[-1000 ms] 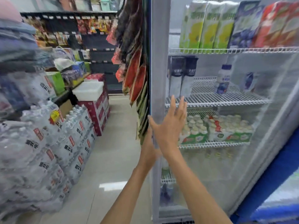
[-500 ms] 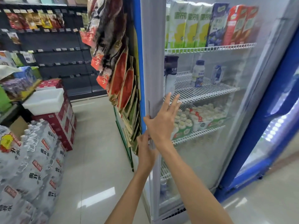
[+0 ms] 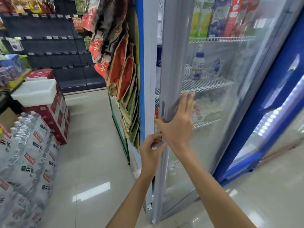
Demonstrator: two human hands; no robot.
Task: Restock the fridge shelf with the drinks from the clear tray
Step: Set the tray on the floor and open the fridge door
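Left fingers: we curl them in a narrow pinch at the free edge of the fridge door (image 3: 174, 66), below the other hand; our left hand (image 3: 150, 151) carries nothing.
Right fingers: we spread them wide and flat on the door frame and glass, thumb hooked round the door's edge; our right hand (image 3: 178, 124) holds no drink.
Door: we see a thin gap between it and the cabinet post (image 3: 148, 79), so it stands barely ajar.
Target shelf: through the glass, the white wire shelf (image 3: 207, 83) is nearly bare, with one white bottle with a blue cap (image 3: 197, 66) and a smaller blue item beside it that we cannot make out.
Other shelves: tall cartons (image 3: 218, 18) stand above; small multipacks lie below, blurred by the glass.
Clear tray: we cannot find it for certain; a white tub (image 3: 35, 92) on red boxes to our left could be it, though it looks opaque and its contents are hidden.
Step in hand: we judge this is opening the fridge, with no restocking begun.
Next move: we think the door needs swinging wide enough to stay open, then the tray's drinks fetching.
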